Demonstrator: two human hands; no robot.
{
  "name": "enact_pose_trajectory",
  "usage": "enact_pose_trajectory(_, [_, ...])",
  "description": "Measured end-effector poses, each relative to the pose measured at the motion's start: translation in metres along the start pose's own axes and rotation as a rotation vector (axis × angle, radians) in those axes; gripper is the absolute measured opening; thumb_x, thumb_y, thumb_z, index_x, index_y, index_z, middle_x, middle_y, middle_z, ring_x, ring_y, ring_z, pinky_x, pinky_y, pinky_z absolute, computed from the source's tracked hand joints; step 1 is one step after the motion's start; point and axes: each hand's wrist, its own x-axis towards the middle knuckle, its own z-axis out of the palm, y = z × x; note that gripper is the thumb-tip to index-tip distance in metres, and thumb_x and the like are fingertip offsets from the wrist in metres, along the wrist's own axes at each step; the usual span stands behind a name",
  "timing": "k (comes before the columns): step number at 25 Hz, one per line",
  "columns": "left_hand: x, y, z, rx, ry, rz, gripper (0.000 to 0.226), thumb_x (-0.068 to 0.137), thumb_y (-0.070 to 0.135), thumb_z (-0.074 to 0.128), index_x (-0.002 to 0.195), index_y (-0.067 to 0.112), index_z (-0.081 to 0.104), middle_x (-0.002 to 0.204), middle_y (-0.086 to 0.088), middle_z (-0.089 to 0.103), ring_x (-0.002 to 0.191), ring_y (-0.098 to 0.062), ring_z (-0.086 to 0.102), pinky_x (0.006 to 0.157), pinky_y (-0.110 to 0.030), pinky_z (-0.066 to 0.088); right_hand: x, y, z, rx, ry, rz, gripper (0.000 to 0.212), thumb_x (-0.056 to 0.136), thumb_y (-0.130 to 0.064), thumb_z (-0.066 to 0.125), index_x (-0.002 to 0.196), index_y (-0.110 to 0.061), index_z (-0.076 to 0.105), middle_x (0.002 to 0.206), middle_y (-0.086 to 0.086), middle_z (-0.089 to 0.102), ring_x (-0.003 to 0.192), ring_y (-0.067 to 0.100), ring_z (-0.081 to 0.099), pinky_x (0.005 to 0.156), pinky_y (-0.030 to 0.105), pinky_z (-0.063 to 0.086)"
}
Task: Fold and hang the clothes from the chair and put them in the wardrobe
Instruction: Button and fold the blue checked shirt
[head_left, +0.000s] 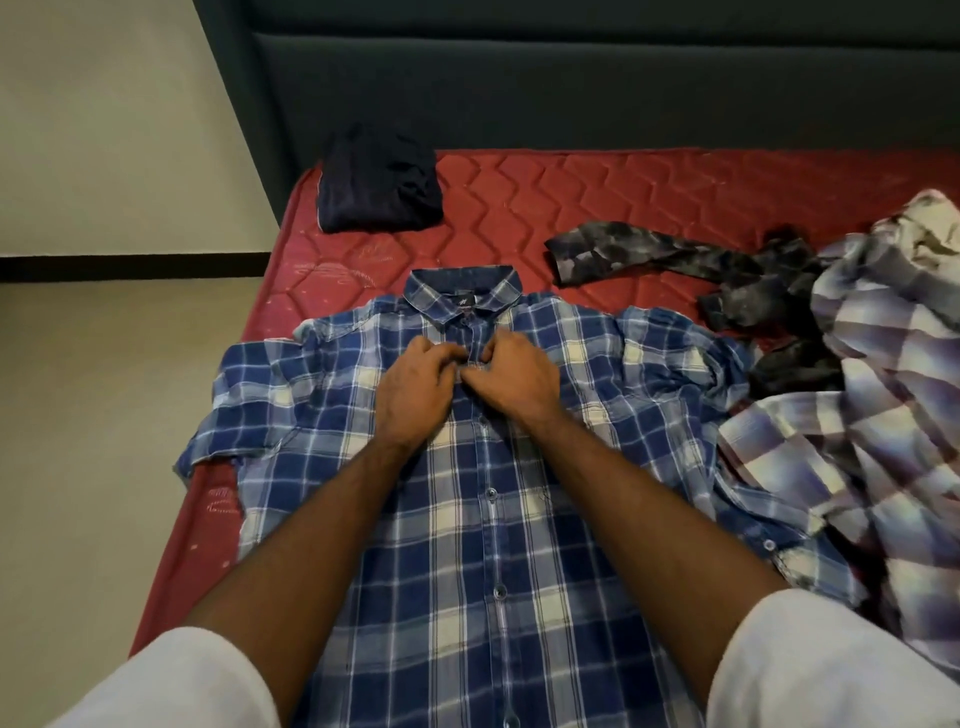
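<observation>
A blue and white checked shirt (519, 519) lies spread front-up on the red mattress (519, 208), collar toward the headboard. My left hand (415, 384) and my right hand (519, 379) meet just below the collar, fingers curled, pinching the shirt's button strip from either side. Lower buttons down the strip look fastened. Both sleeves spread outward.
A folded dark navy garment (379, 182) sits at the mattress's far left corner. A dark grey mottled garment (727, 280) and a crumpled purple-white checked shirt (883, 415) lie on the right. The dark headboard (571, 78) stands behind. Beige floor (104, 415) lies left of the bed.
</observation>
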Motion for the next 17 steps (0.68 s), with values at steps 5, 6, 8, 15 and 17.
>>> enact_pose_trajectory(5, [0.013,0.009,-0.008,-0.065,-0.098,-0.123,0.008,0.096,0.035,0.065,0.102,0.036,0.07,0.1,0.013,0.059,0.089,-0.009,0.061,0.081,-0.037,0.055,0.011,0.006,-0.002,0.271,-0.021,0.171,0.01,0.086,-0.025,0.069,0.083,-0.017,0.063,0.08,-0.001,0.069,0.077,0.02,0.067,0.067,0.036,0.055])
enact_pose_trajectory(6, [0.018,0.012,-0.009,-0.092,-0.122,-0.169,0.006,0.094,0.031,0.067,0.096,0.035,0.07,0.096,0.015,0.062,0.087,-0.007,0.063,0.081,-0.037,0.057,0.012,0.008,-0.002,0.378,-0.016,0.197,0.008,0.086,-0.02,0.07,0.082,-0.015,0.065,0.078,0.0,0.07,0.076,0.02,0.069,0.069,0.038,0.059])
enact_pose_trajectory(8, [0.024,0.017,-0.009,-0.177,-0.145,-0.272,0.007,0.092,0.025,0.07,0.09,0.031,0.072,0.09,0.015,0.07,0.082,-0.006,0.067,0.081,-0.037,0.059,0.011,0.012,0.003,0.549,-0.023,0.238,0.007,0.086,-0.013,0.073,0.081,-0.01,0.069,0.077,0.003,0.072,0.075,0.021,0.072,0.072,0.04,0.063])
enact_pose_trajectory(15, [0.024,0.024,-0.007,-0.643,-0.095,-0.45,0.004,0.091,0.008,0.071,0.091,0.011,0.075,0.094,-0.004,0.076,0.082,-0.016,0.072,0.068,-0.027,0.059,0.005,0.021,0.013,0.768,-0.045,0.288,0.018,0.083,-0.019,0.083,0.085,-0.005,0.073,0.08,0.006,0.075,0.068,0.012,0.069,0.068,0.03,0.061])
enact_pose_trajectory(17, [0.021,0.021,-0.004,-0.67,-0.09,-0.463,0.005,0.091,0.008,0.072,0.092,0.012,0.075,0.092,-0.003,0.076,0.088,-0.02,0.074,0.077,-0.035,0.062,0.003,0.021,0.013,0.741,-0.043,0.257,0.014,0.084,-0.019,0.082,0.085,-0.009,0.072,0.081,0.004,0.074,0.073,0.013,0.069,0.072,0.031,0.06])
